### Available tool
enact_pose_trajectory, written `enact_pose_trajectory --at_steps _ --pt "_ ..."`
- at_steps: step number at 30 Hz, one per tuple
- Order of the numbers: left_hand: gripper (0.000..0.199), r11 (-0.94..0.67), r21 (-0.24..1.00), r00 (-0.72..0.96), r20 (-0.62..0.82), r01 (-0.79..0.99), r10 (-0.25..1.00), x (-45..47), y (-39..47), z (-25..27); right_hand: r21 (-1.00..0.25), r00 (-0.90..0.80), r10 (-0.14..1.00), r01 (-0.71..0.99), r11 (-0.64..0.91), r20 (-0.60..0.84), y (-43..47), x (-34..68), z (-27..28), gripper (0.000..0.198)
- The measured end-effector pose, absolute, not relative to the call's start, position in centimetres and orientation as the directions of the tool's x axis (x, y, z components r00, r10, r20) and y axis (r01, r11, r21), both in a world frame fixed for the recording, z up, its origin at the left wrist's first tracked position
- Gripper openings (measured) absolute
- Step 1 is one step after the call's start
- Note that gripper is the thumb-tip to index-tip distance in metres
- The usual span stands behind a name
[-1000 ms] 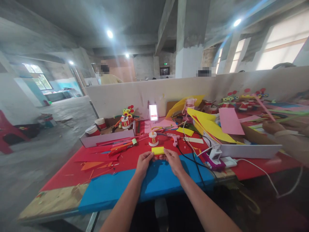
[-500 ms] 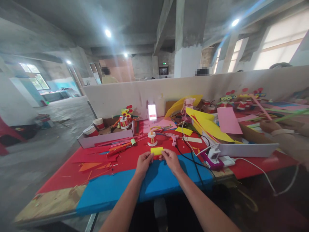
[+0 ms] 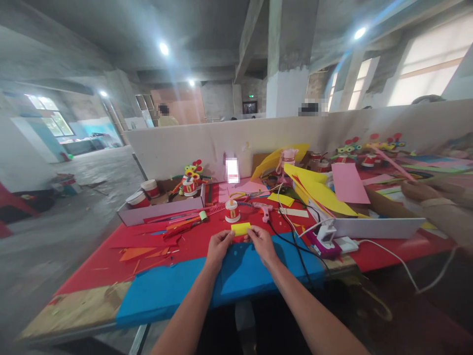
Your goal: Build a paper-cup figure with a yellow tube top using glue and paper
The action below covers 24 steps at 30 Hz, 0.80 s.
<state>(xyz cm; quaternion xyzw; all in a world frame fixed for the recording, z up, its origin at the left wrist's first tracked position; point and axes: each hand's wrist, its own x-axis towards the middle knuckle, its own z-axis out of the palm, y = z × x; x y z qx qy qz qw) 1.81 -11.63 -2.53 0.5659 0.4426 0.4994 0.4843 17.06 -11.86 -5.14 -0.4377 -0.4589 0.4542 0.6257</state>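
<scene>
Between my hands is a small piece of yellow paper (image 3: 241, 229), curved like a short roll, held just above the front of the table. My left hand (image 3: 220, 247) pinches its left end between thumb and fingers. At its right end my right hand (image 3: 260, 244) grips it the same way. Right behind the paper stands a red and white paper cup (image 3: 232, 212) with coiled pink and dark strips out to its sides and an upright orange piece on top. A pink glue gun (image 3: 265, 212) lies to the right of the cup.
Blue sheet (image 3: 162, 288) covers the front edge. At left are orange and red scraps (image 3: 136, 253) and a box (image 3: 158, 211) with a finished cup figure (image 3: 191, 180). Rightward lie a purple power strip (image 3: 323, 246), cables and a box of yellow sheets (image 3: 377, 230). Another person's arm (image 3: 443, 212) reaches in.
The yellow paper and both hands stay nearly in place, with the paper tilted very slightly differently. At the right, the other person's arm has shifted a little.
</scene>
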Motion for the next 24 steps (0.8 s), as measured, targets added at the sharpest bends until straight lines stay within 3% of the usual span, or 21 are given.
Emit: enact_pose_trajectory --at_steps 11,20,24 --pt "0.029 -0.195 0.98 0.115 0.191 0.026 0.975 1.93 -11.16 -3.3 -0.938 0.157 0.984 -0.321 0.129 0.081 -11.48 16.84 -5.65 0.048" --pt "0.027 -0.223 0.973 0.145 0.213 0.054 0.966 1.83 -11.42 -2.95 -0.939 0.137 0.987 -0.321 0.125 0.085 -11.74 16.94 -5.65 0.043" --pt "0.038 -0.218 0.975 0.111 0.213 0.037 0.971 1.82 -11.6 -2.83 -0.939 0.165 0.983 -0.318 0.129 0.079 -11.62 16.92 -5.7 0.046"
